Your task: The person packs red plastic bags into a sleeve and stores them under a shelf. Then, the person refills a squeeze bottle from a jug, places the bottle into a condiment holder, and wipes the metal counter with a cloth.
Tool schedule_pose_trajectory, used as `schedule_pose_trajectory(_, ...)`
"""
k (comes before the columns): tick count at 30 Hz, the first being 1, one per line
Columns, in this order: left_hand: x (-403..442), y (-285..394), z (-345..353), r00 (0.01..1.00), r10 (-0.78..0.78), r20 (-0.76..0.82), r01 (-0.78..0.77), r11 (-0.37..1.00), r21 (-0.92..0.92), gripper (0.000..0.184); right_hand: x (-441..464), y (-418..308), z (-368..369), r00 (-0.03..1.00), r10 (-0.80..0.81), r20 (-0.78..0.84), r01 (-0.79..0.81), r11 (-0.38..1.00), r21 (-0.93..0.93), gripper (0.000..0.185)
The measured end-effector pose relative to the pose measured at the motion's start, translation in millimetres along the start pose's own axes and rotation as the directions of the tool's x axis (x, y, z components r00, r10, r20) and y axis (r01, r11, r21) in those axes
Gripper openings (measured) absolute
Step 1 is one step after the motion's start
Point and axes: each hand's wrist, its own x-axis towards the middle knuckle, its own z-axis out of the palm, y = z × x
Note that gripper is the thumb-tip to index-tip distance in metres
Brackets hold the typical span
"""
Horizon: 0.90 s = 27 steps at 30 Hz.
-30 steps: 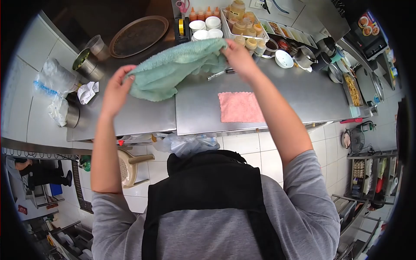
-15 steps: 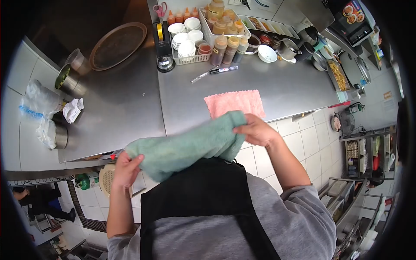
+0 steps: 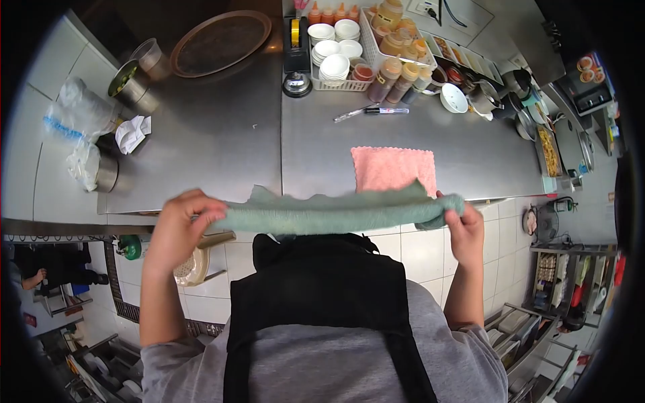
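A green cloth (image 3: 329, 218) is stretched wide in front of my black apron, near the counter's front edge. My left hand (image 3: 185, 225) pinches its left end, fingers closed. At the other end, my right hand (image 3: 463, 225) grips a bunched corner between thumb and fingers. The cloth hangs as a long folded band, its far edge wavy. Just beyond it a pink cloth (image 3: 393, 168) lies flat on the steel counter (image 3: 312, 161), its near edge partly covered by the green one.
Two pens, including a marker (image 3: 388, 111), lie on the counter. Behind them are a basket of white bowls (image 3: 334, 67), sauce bottles (image 3: 384, 79) and a bell (image 3: 297, 84). A round tray (image 3: 222, 41) and crumpled paper (image 3: 133, 134) are at left. Another person (image 3: 50, 265) stands at far left.
The green cloth has gone from slanted and bunched to level and pulled wide. My left hand has moved up and left, my right hand rightward and slightly down. The view has shifted.
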Motion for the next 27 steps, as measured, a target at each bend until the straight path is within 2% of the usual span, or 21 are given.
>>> schedule_pose_trajectory(2, 20.9, -11.4, -13.0, 0.999, -0.051, 0.018, 0.052, 0.997, -0.05, 0.017, 27.2, -8.9, 11.6, 0.979, 0.134, -0.152, -0.116, 0.986, 0.119, 0.019)
schedule_pose_trajectory(3, 31.9, -17.0, -19.2, 0.995, -0.091, 0.039, 0.095, 0.991, -0.097, 0.018, 42.0, -4.8, 21.5, 0.98, 0.134, -0.146, -0.117, 0.986, 0.118, 0.019)
schedule_pose_trajectory(4, 44.5, -24.0, -19.8, 0.995, -0.096, 0.034, 0.099, 0.99, -0.099, 0.018, 59.1, 6.4, 35.0, 0.968, 0.172, -0.181, -0.136, 0.971, 0.198, 0.02)
schedule_pose_trajectory(5, 58.7, -35.0, -14.1, 0.994, -0.036, -0.105, 0.041, 0.998, 0.047, 0.018, 73.9, 19.5, 48.1, 0.954, 0.212, -0.213, -0.149, 0.949, 0.278, 0.02)
schedule_pose_trajectory(6, 70.2, -47.3, -4.7, 0.972, 0.042, -0.231, 0.005, 0.98, 0.199, 0.018, 86.3, 32.2, 60.6, 0.956, 0.167, -0.241, -0.152, 0.985, 0.079, 0.021)
schedule_pose_trajectory(7, 82.1, -56.8, 15.9, 0.898, 0.17, -0.405, -0.028, 0.942, 0.334, 0.019, 96.4, 51.1, 73.9, 0.959, 0.116, -0.259, -0.152, 0.981, -0.123, 0.022)
schedule_pose_trajectory(8, 95.7, -62.2, 44.7, 0.781, 0.311, -0.542, -0.026, 0.883, 0.468, 0.02, 103.7, 90.0, 87.0, 0.955, -0.003, -0.295, -0.074, 0.965, -0.25, 0.027)
schedule_pose_trajectory(9, 100.1, -60.6, 77.7, 0.831, 0.232, -0.505, -0.07, 0.945, 0.319, 0.027, 107.4, 104.4, 97.3, 0.947, -0.141, -0.289, -0.013, 0.881, -0.473, 0.03)
schedule_pose_trajectory(10, 100.7, -54.6, 114.3, 0.92, 0.027, -0.391, 0.016, 0.994, 0.107, 0.03, 111.3, 113.8, 105.8, 0.946, -0.192, -0.261, 0.011, 0.824, -0.566, 0.03)
schedule_pose_trajectory(11, 104.6, -64.6, 157.7, 0.961, 0.05, -0.273, 0.002, 0.982, 0.187, 0.042, 113.6, 120.7, 113.4, 0.943, -0.24, -0.229, 0.035, 0.758, -0.651, 0.03)
schedule_pose_trajectory(12, 98.8, -68.4, 193.5, 0.959, 0.032, -0.282, 0.067, 0.94, 0.334, 0.05, 114.1, 125.3, 119.0, 0.946, -0.247, -0.211, 0.054, 0.76, -0.647, 0.03)
schedule_pose_trajectory(13, 96.3, -74.8, 210.6, 0.956, 0.012, -0.293, 0.133, 0.872, 0.47, 0.059, 114.6, 130.2, 121.9, 0.952, -0.219, -0.215, 0.007, 0.717, -0.697, 0.033)
schedule_pose_trajectory(14, 100.9, -88.7, 203.0, 0.951, -0.002, -0.309, 0.154, 0.869, 0.469, 0.059, 115.3, 136.4, 123.3, 0.956, -0.192, -0.223, -0.039, 0.668, -0.743, 0.035)
schedule_pose_trajectory(16, 110.2, -123.1, 176.8, 0.988, 0.032, -0.15, 0.046, 0.871, 0.489, 0.068, 113.4, 160.8, 121.7, 0.952, -0.212, -0.22, -0.037, 0.636, -0.771, 0.038)
schedule_pose_trajectory(17, 117.6, -145.7, 161.2, 0.988, 0.015, -0.156, 0.065, 0.869, 0.491, 0.068, 109.3, 170.4, 121.9, 0.948, -0.219, -0.232, -0.057, 0.599, -0.799, 0.041)
schedule_pose_trajectory(19, 143.6, -200.6, 114.1, 0.959, 0.025, -0.283, 0.138, 0.829, 0.543, 0.071, 108.9, 169.0, 125.2, 0.951, -0.238, -0.198, -0.029, 0.568, -0.823, 0.044)
schedule_pose_trajectory(22, 169.7, -279.7, 21.8, 0.919, -0.199, -0.341, 0.378, 0.69, 0.617, 0.073, 110.6, 163.5, 129.3, 0.952, -0.226, -0.205, -0.044, 0.564, -0.825, 0.042)
schedule_pose_trajectory(24, 176.8, -299.6, -5.1, 0.903, -0.249, -0.351, 0.425, 0.643, 0.637, 0.074, 109.3, 158.8, 131.1, 0.951, -0.215, -0.223, -0.069, 0.556, -0.828, 0.041)
schedule_pose_trajectory(25, 179.1, -299.5, -10.6, 0.769, -0.335, -0.545, 0.615, 0.62, 0.487, 0.08, 110.5, 160.1, 129.7, 0.955, -0.191, -0.227, -0.082, 0.565, -0.821, 0.04)
schedule_pose_trajectory(26, 184.9, -300.7, -15.2, 0.59, -0.413, -0.694, 0.759, 0.577, 0.302, 0.087, 111.0, 161.1, 129.7, 0.958, -0.164, -0.234, -0.101, 0.574, -0.812, 0.039)
schedule_pose_trajectory(27, 197.2, -309.3, -13.3, 0.598, -0.41, -0.689, 0.754, 0.579, 0.311, 0.087, 111.6, 159.6, 130.9, 0.958, -0.156, -0.242, -0.111, 0.576, -0.81, 0.039)
